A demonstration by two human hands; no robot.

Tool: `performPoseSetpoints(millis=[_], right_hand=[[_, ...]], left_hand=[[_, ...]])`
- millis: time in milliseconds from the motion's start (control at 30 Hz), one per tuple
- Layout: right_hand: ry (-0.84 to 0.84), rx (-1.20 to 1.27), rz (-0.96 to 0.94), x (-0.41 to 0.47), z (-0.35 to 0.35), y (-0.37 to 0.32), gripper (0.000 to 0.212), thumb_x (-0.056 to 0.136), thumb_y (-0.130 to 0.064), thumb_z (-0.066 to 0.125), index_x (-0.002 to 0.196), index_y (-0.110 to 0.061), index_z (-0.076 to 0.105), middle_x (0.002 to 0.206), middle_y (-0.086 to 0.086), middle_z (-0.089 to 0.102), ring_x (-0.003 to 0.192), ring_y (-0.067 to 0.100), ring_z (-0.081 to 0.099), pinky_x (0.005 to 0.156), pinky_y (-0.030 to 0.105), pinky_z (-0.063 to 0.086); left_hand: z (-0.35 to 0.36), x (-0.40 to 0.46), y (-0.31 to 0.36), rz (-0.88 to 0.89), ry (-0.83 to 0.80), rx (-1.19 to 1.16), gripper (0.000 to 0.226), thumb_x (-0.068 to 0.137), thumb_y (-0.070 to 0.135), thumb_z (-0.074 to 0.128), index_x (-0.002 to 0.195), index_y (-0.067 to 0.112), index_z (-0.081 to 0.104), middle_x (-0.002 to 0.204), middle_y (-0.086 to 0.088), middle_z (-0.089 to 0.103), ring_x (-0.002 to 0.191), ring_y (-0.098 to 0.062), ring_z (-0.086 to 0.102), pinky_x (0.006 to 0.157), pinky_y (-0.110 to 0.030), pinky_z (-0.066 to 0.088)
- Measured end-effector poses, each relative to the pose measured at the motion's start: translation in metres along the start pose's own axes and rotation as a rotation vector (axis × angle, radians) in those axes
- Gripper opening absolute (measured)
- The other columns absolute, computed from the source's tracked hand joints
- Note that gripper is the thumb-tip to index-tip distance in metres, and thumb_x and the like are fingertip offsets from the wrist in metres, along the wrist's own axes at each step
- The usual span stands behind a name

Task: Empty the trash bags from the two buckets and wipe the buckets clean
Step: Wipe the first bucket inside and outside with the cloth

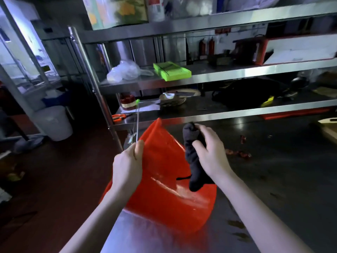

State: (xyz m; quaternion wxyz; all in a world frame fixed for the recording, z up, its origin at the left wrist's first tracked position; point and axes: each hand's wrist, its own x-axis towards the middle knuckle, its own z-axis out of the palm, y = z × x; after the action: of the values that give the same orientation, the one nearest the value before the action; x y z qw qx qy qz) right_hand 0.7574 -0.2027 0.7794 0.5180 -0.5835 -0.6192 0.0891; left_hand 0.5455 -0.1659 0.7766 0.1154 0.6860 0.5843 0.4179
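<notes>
the right hand (209, 152) grips a black cloth (193, 161); the left hand (127, 161) pinches the red bucket (164, 189) handle. the bucket lies tilted on a steel desk (145, 238) before steel shelves (218, 75) in a dim kitchen.

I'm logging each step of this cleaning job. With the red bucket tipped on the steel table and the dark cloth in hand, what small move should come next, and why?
Probably bring the dark cloth, gripped in the right hand, down against the red bucket. The left hand already steadies it by the wire handle.
</notes>
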Motion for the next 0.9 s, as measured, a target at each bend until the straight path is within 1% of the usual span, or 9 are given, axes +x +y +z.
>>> performPoseSetpoints(millis=[133, 233, 400, 500, 600, 633, 733, 833, 900], right_hand=[[-0.197, -0.193, -0.142, -0.018, 0.081, -0.031, 0.048, 0.084, -0.027, 0.043, 0.128, -0.016, 0.058, 0.116, 0.006, 0.059, 0.105, 0.029, 0.050, 0.094, 0.041, 0.041], [-0.323, -0.443, -0.186, -0.042, 0.130, -0.034, 0.050, 0.085, -0.043, 0.039, 0.126, -0.026, 0.061, 0.125, -0.003, 0.061, 0.116, 0.027, 0.054, 0.095, 0.047, 0.043], [-0.353, -0.482, -0.109, -0.043, 0.147, -0.025, 0.051, 0.093, -0.058, 0.027, 0.127, -0.035, 0.058, 0.143, -0.007, 0.050, 0.140, 0.026, 0.034, 0.110, 0.070, 0.010], [-0.319, -0.483, -0.143, -0.041, 0.150, -0.020, 0.048, 0.094, -0.055, 0.035, 0.124, -0.030, 0.063, 0.139, -0.004, 0.055, 0.137, 0.027, 0.041, 0.110, 0.065, 0.023], [-0.196, -0.474, -0.185, -0.040, 0.143, 0.002, 0.043, 0.091, -0.043, 0.042, 0.115, -0.020, 0.069, 0.127, -0.001, 0.064, 0.127, 0.023, 0.053, 0.106, 0.053, 0.040], [-0.146, -0.478, -0.159, -0.037, 0.136, 0.015, 0.041, 0.089, -0.039, 0.044, 0.110, -0.016, 0.070, 0.120, 0.003, 0.068, 0.120, 0.023, 0.059, 0.102, 0.050, 0.045], [0.006, -0.558, 0.108, -0.019, 0.093, 0.056, 0.027, 0.089, -0.029, 0.050, 0.106, -0.014, 0.065, 0.096, 0.014, 0.071, 0.091, 0.035, 0.068, 0.080, 0.043, 0.051], [-0.054, -0.500, 0.553, -0.003, 0.055, 0.076, 0.036, 0.097, -0.035, 0.046, 0.132, -0.027, 0.049, 0.115, 0.015, 0.066, 0.102, 0.039, 0.062, 0.076, 0.039, 0.044], [-0.030, -0.611, 0.471, -0.003, 0.068, 0.070, 0.031, 0.097, -0.037, 0.040, 0.115, -0.024, 0.060, 0.111, 0.011, 0.068, 0.102, 0.035, 0.062, 0.080, 0.039, 0.043]], left_hand=[[0.001, -0.022, -0.029, -0.213, 0.089, -0.103, 0.037, 0.104, 0.031, 0.036, 0.114, 0.020, 0.069, 0.101, -0.009, 0.072, 0.095, -0.029, 0.063, 0.074, -0.031, 0.039], [0.002, -0.041, -0.041, -0.358, 0.123, -0.236, 0.036, 0.105, 0.027, 0.034, 0.120, 0.023, 0.067, 0.102, -0.002, 0.070, 0.098, -0.021, 0.061, 0.071, -0.020, 0.034], [0.000, -0.034, -0.048, -0.461, 0.072, -0.382, 0.035, 0.105, 0.032, 0.031, 0.125, 0.031, 0.060, 0.107, 0.004, 0.063, 0.087, -0.009, 0.055, 0.066, -0.016, 0.037], [0.005, -0.026, -0.052, -0.457, -0.027, -0.344, 0.035, 0.104, 0.037, 0.030, 0.133, 0.035, 0.050, 0.116, 0.000, 0.065, 0.088, -0.014, 0.058, 0.076, -0.029, 0.040], [0.004, -0.019, -0.057, -0.432, -0.109, -0.304, 0.044, 0.103, 0.039, 0.037, 0.147, 0.041, 0.036, 0.125, 0.007, 0.061, 0.103, -0.015, 0.060, 0.085, -0.025, 0.043], [0.003, -0.017, -0.057, -0.436, -0.114, -0.307, 0.044, 0.102, 0.039, 0.039, 0.147, 0.042, 0.036, 0.120, 0.010, 0.063, 0.097, -0.010, 0.062, 0.081, -0.018, 0.046], [0.003, -0.018, -0.057, -0.466, -0.096, -0.325, 0.042, 0.102, 0.039, 0.041, 0.142, 0.047, 0.040, 0.094, 0.010, 0.068, 0.071, 0.000, 0.060, 0.062, -0.010, 0.044], [0.004, -0.030, -0.060, -0.434, -0.053, -0.361, 0.041, 0.102, 0.040, 0.038, 0.142, 0.050, 0.041, 0.107, 0.004, 0.071, 0.086, -0.008, 0.066, 0.079, -0.025, 0.053], [0.006, -0.035, -0.061, -0.421, -0.025, -0.385, 0.041, 0.102, 0.040, 0.036, 0.142, 0.050, 0.041, 0.119, -0.006, 0.069, 0.102, -0.022, 0.065, 0.094, -0.041, 0.051]])
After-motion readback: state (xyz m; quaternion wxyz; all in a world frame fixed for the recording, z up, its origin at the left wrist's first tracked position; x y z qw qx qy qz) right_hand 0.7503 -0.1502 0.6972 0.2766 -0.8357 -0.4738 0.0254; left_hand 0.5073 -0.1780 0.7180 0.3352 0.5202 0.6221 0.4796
